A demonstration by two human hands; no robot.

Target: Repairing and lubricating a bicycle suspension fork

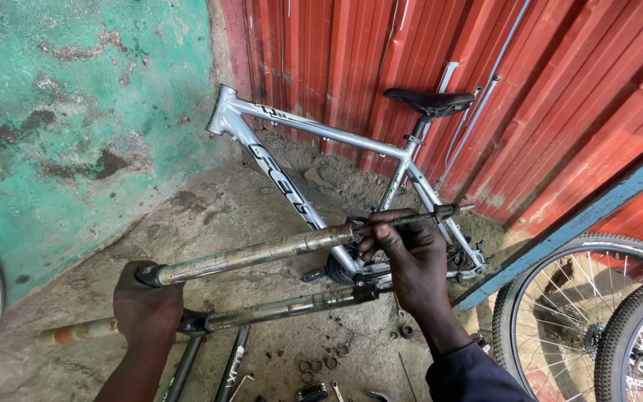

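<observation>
Two bare hands work a worn bicycle fork held level above a concrete floor [210, 216]. The right hand [411, 260] is curled, fingers pinching a thin dark rod [418, 218] that runs into the end of the upper fork leg [262, 251]. The left hand [146, 305] is closed tight around the fork's crown end, beside the lower fork leg [284, 307]. A good move here, judging by the grip, keeps the rod in line with the tube while the left hand holds steady. Behind stands a silver bicycle frame [321, 130] with a black saddle [427, 100], leaning on a red corrugated wall [560, 82]. Small rings and tools [318, 366] lie on the floor; spoked wheels [597, 313] stand at right.
</observation>
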